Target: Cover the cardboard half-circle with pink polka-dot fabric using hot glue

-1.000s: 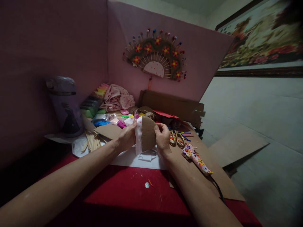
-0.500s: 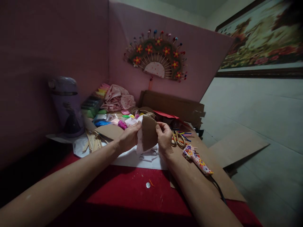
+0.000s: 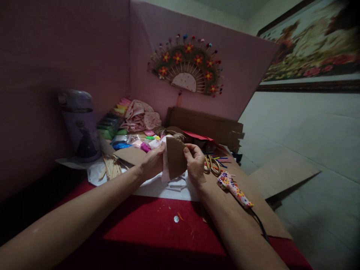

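Between my hands, above the table, is a brown cardboard piece [image 3: 176, 159] with a curved edge; pale fabric [image 3: 165, 165] runs along its left side. My left hand [image 3: 153, 160] grips the left side where the fabric is, its fingertips partly hidden behind the piece. The thumb and fingers of my right hand [image 3: 194, 161] pinch the right edge of the cardboard. Just right of that hand lie gold-handled scissors [image 3: 212, 165]. A flower-patterned glue gun [image 3: 234, 189] with a dark cord rests farther right on a cardboard sheet [image 3: 267, 217].
A purple bottle [image 3: 80, 127] stands at the left, near wooden sticks [image 3: 110, 168]. Pink fabric [image 3: 142, 116], packets and brown cardboard [image 3: 204, 123] crowd the back. A decorated fan [image 3: 185, 67] hangs on the pink panel [image 3: 239, 63]. Red cloth [image 3: 135, 232] covers the front.
The cardboard piece has turned slightly in my hands, and less of the pale fabric shows on its left side. Both hands keep their hold in nearly the same place.
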A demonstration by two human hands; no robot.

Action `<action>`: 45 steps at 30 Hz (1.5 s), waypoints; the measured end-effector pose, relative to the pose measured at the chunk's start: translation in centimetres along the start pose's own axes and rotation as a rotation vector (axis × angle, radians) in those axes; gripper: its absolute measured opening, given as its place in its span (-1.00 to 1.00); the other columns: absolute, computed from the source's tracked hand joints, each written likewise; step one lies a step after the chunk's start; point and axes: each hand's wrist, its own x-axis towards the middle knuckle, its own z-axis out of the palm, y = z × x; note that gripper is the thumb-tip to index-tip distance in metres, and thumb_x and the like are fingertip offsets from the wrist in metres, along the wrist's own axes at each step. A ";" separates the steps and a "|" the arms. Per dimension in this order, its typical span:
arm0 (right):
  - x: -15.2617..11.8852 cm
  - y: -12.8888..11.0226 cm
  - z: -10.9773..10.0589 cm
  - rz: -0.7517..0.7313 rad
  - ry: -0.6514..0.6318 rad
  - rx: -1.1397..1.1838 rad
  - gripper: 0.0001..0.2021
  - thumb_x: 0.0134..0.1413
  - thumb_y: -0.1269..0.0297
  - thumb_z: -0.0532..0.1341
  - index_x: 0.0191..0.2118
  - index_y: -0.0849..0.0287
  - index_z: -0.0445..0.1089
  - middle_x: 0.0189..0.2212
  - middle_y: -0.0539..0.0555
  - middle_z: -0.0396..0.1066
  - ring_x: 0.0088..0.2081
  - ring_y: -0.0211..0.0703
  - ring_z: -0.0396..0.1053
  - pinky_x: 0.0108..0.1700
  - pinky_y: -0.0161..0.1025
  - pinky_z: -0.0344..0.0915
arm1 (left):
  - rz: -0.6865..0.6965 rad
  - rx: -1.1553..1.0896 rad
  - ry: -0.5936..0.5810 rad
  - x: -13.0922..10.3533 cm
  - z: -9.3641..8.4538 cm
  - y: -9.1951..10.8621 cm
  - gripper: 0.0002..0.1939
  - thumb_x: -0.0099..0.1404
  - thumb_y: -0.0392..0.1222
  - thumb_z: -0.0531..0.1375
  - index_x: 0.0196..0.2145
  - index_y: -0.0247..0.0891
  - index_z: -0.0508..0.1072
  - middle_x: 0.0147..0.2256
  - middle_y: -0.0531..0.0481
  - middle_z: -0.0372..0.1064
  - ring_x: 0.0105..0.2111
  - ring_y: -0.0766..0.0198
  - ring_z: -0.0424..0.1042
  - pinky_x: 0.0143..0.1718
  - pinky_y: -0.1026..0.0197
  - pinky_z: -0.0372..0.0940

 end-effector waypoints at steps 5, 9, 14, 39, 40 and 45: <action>-0.2 0.3 0.0 -0.022 0.021 -0.102 -0.77 -0.04 0.14 0.21 -0.33 0.21 0.36 -0.42 0.04 0.38 -0.36 -0.17 0.30 -0.26 -0.20 0.24 | -0.058 -0.021 -0.013 -0.2 0.4 0.0 -0.55 0.40 -0.01 -0.03 0.03 -0.36 0.42 -0.22 -0.18 0.53 -0.19 0.11 0.49 -0.02 0.08 0.27; -0.1 0.3 0.1 -0.009 0.054 -0.095 -0.77 -0.05 0.14 0.22 -0.34 0.21 0.36 -0.41 0.05 0.39 -0.35 -0.16 0.30 -0.24 -0.18 0.24 | -0.066 -0.003 -0.002 -0.2 0.6 0.0 -0.54 0.41 0.00 -0.05 0.03 -0.35 0.42 -0.20 -0.18 0.53 -0.15 0.10 0.48 0.01 0.05 0.26; 0.2 0.3 0.2 0.071 0.062 0.030 -0.72 -0.13 0.11 0.25 -0.34 0.22 0.36 -0.44 0.02 0.37 -0.39 -0.19 0.29 -0.29 -0.20 0.25 | -0.022 0.008 -0.025 -0.1 0.4 -0.1 -0.55 0.42 -0.03 -0.08 0.00 -0.35 0.44 -0.20 -0.18 0.53 -0.11 0.09 0.47 0.04 0.03 0.24; 0.5 0.1 0.0 0.073 -0.028 0.116 -0.51 0.00 -0.19 0.14 -0.29 0.21 0.39 -0.40 0.07 0.42 -0.38 -0.16 0.33 -0.30 -0.21 0.25 | 0.127 0.282 0.051 -0.4 0.6 0.2 -0.60 -0.09 -0.27 0.40 -0.22 -0.28 0.50 -0.31 -0.05 0.53 -0.19 0.08 0.47 -0.13 0.10 0.31; 0.5 0.0 0.0 0.066 -0.042 0.118 -0.56 -0.03 -0.15 0.20 -0.34 0.21 0.40 -0.44 0.04 0.40 -0.41 -0.20 0.30 -0.33 -0.24 0.24 | 0.126 0.299 0.050 -0.4 0.5 0.3 -0.60 -0.09 -0.27 0.40 -0.22 -0.28 0.51 -0.31 -0.05 0.53 -0.19 0.08 0.47 -0.15 0.11 0.30; 0.2 -0.7 0.0 -0.004 0.007 0.054 -0.68 -0.08 0.00 0.30 -0.45 0.20 0.38 -0.53 -0.05 0.32 -0.47 -0.29 0.21 -0.41 -0.32 0.17 | 0.133 0.332 0.052 -0.3 0.2 0.4 -0.62 -0.09 -0.25 0.41 -0.24 -0.28 0.51 -0.34 -0.03 0.52 -0.23 0.13 0.47 -0.23 0.20 0.29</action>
